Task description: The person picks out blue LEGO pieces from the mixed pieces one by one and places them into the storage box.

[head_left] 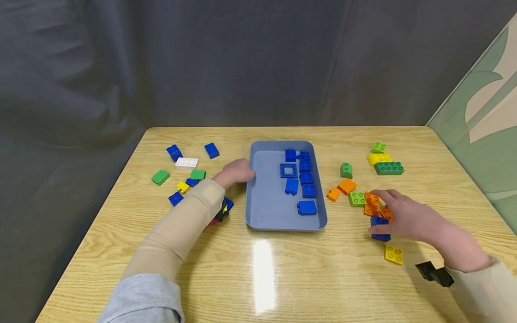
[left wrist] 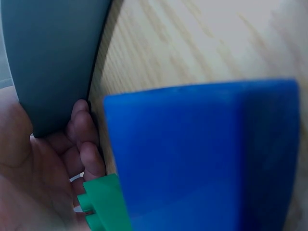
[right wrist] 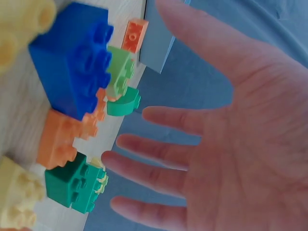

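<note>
Blue brick (head_left: pixel 380 228) lies under my spread, empty right hand (head_left: pixel 408 218); my left hand (head_left: pixel 236 172) grips the tray (head_left: pixel 266 211) holding blue bricks (head_left: pixel 300 179); orange bricks (head_left: pixel 373 204) crowd beside.

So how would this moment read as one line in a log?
left hand: rests at tray edge | right hand: open, at blue brick | tray: blue bricks only

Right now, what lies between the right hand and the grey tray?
In the head view, loose bricks lie between the right hand and the grey tray: two orange bricks and a light green brick.
</note>
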Demonstrator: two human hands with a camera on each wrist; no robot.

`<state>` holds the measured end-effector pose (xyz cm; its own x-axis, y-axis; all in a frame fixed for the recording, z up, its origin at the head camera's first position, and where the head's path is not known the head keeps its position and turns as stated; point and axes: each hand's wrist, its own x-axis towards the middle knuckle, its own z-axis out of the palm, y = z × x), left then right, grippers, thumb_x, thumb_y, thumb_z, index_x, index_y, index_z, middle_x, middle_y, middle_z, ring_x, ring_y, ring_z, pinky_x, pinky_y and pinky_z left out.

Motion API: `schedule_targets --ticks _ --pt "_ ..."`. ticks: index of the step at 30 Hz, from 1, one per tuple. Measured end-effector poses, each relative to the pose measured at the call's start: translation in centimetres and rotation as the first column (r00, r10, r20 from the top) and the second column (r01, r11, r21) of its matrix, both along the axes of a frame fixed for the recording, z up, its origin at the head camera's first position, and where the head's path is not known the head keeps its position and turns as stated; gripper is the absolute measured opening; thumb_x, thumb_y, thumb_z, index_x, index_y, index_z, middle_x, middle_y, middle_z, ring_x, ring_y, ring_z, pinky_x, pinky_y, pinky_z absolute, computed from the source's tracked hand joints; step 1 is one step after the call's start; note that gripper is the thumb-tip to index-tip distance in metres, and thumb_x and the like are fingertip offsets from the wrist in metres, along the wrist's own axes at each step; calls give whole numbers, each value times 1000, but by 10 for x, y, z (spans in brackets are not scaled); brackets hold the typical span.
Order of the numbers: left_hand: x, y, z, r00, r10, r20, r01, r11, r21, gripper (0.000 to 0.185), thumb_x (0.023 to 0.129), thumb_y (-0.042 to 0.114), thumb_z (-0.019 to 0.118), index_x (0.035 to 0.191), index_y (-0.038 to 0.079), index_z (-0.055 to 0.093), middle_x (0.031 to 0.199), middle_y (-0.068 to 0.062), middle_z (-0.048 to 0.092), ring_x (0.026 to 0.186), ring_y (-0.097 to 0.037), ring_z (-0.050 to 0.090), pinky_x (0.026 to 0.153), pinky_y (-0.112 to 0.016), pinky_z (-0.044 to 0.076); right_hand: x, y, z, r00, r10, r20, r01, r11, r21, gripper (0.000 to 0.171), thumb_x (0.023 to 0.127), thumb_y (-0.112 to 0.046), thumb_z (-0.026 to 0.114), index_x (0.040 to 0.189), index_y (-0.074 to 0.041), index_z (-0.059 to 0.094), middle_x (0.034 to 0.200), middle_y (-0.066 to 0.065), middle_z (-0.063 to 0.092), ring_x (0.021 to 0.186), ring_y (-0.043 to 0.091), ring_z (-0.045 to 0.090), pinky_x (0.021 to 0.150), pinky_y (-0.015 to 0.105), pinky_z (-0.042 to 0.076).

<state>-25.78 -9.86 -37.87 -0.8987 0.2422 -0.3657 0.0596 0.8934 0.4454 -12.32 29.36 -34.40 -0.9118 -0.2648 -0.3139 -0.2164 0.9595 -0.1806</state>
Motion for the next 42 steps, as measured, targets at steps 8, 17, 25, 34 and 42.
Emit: schedule_targets --ticks 8,17,25,34,42 --pt "0 0 0 1000 6 -9 -6 1000 5 22 90 16 50 70 12 45 68 -3 47 61 -18 44 57 -29 36 19 2 -8 1000 3 -31 -3 1000 16 96 65 -58 81 126 7 46 115 30 48 94 44 57 63 52 51" --pt "0 0 0 1000 14 2 -14 1000 5 22 92 17 50 71 12 46 69 -3 46 62 -18 45 58 -29 36 20 4 -17 999 17 -39 -15 998 54 83 64 -45 87 119 6 52 112 26 51 97 45 55 62 50 51" --pt "1 0 -1 1000 10 3 -10 1000 20 21 90 16 50 70 12 46 68 -3 46 61 -18 44 57 -29 35 20 3 -18 995 51 -89 -44 997 70 72 65 -36 88 114 6 56 103 19 54 88 37 58 60 46 51" --pt "1 0 -1 1000 24 19 -24 1000 18 21 91 16 50 70 11 46 68 -3 46 61 -18 44 57 -29 35 20 3 -22 993 56 -109 -48 996 70 68 64 -32 89 110 6 57 99 16 55 85 34 58 59 45 50" --pt "1 1 -1 999 29 13 -29 1000 10 19 91 16 50 73 11 49 71 -4 48 64 -19 46 58 -29 36 19 3 -22 993 50 -103 -43 997 68 64 64 -31 90 108 4 59 98 15 55 82 31 58 59 45 49"
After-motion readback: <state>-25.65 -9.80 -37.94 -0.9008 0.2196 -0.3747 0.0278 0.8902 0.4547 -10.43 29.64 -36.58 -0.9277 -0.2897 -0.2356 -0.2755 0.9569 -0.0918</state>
